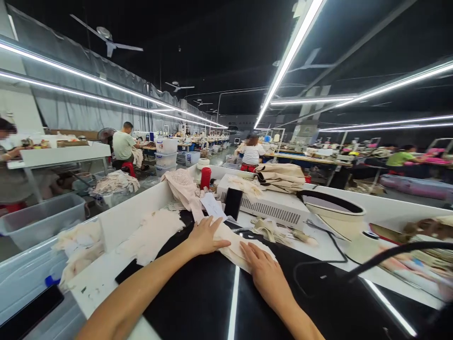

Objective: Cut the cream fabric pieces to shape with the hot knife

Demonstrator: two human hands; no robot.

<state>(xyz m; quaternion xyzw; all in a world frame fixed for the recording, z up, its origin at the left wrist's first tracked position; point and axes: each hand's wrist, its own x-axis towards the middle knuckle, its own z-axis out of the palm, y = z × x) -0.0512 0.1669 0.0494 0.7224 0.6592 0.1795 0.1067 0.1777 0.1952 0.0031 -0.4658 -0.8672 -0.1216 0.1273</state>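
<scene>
A cream fabric piece [231,242] lies at the back of a glossy black panel [198,293] on the white worktable. Fingers spread, my left hand [205,237] rests on the fabric's left end. My right hand [264,270] lies flat with outstretched fingers on its right part. Just behind the fabric are a white paper slip [213,206] with writing and an upright dark phone [233,203]. Pale cut fabric pieces [155,233] are heaped left of my left hand. Beyond the slip, a pink textured cloth [182,186] is draped over the table's raised edge.
A white vented box [279,212] carries folded beige cloth [283,177]. On the right stand a cream oval container [332,212] with a dark rim and a thick black cable [399,250]. A red bottle [205,178] stands behind. Co-workers sit at sewing tables farther off.
</scene>
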